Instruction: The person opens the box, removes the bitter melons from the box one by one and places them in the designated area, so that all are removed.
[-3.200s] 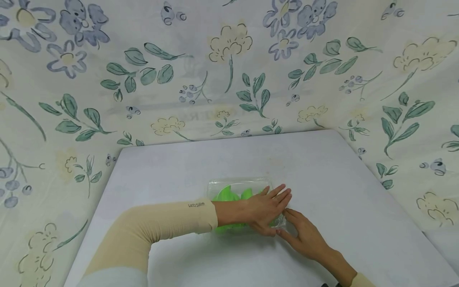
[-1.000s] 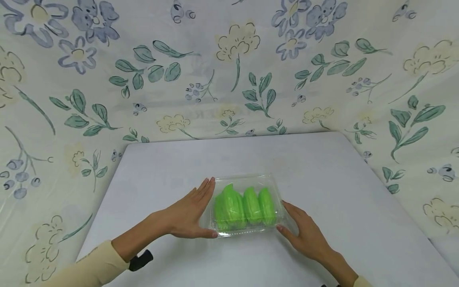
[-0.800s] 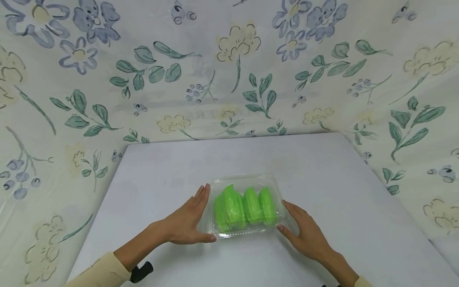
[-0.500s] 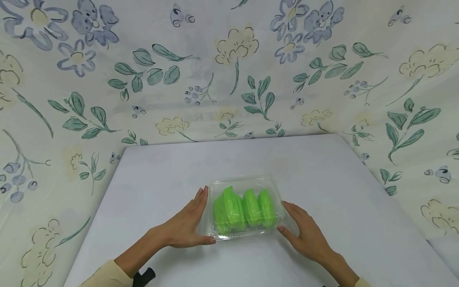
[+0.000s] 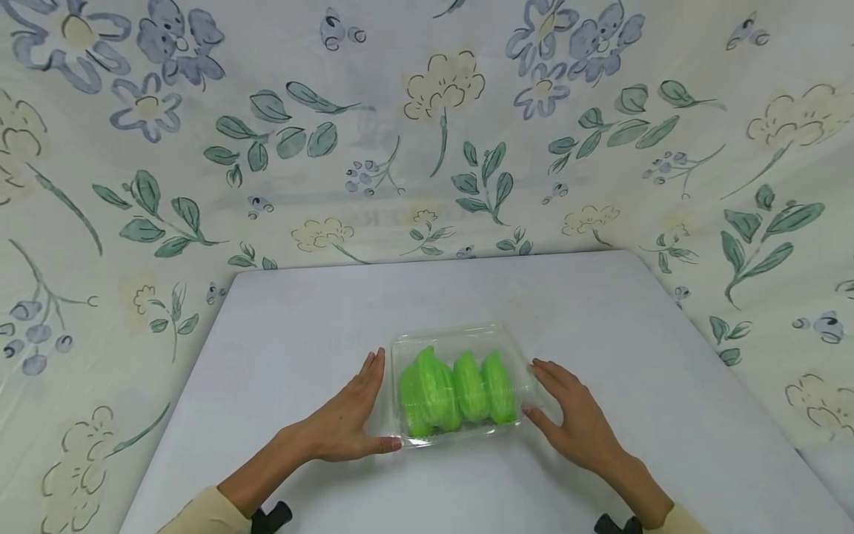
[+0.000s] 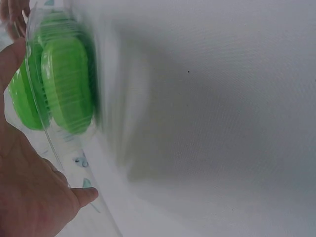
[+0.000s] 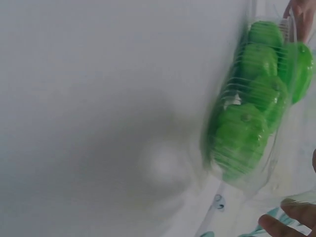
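A clear plastic clamshell box (image 5: pixel 460 337) lies on the table with its lid down over several bright green, ribbed, elongated fruit-like pieces (image 5: pixel 434 393). My left hand (image 5: pixel 343 423) is at the box's left side, fingers straight along that side and thumb tip at the front left corner. In the left wrist view, the left hand (image 6: pixel 29 182) spans the box's end with thumb and fingers spread. On the other side, my right hand (image 5: pixel 574 419) has its fingers and thumb spread beside the box's right edge. The right wrist view shows right-hand fingers (image 7: pixel 296 215) near the box's end.
The white tabletop (image 5: pixel 320 319) extends around the box on all sides. A floral-patterned cloth (image 5: pixel 373 133) hangs behind the table and along its sides. Black straps with mounts (image 5: pixel 272 517) sit at both wrists.
Earlier my left arm crossed over the box with the hand on its right end; the hand has since moved to the left side. Lately my right hand has shifted slightly outward from the box.
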`<action>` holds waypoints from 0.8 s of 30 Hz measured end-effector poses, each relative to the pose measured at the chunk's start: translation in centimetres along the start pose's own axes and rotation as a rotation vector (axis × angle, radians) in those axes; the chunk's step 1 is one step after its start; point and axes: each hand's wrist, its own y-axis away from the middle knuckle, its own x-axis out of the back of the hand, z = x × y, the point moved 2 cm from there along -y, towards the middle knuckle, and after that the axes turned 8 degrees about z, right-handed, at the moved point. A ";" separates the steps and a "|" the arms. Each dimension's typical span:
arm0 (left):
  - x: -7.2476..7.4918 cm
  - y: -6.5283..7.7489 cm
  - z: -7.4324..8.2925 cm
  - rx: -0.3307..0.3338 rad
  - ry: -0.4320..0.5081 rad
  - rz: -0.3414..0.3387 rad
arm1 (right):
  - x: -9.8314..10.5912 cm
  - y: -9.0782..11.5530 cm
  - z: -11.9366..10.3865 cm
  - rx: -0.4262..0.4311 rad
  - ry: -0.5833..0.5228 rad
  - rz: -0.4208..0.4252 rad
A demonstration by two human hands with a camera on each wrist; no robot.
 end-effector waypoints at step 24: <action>-0.1 0.1 0.1 0.025 0.015 -0.022 | 2.1 -7.6 0.5 0.134 0.036 0.092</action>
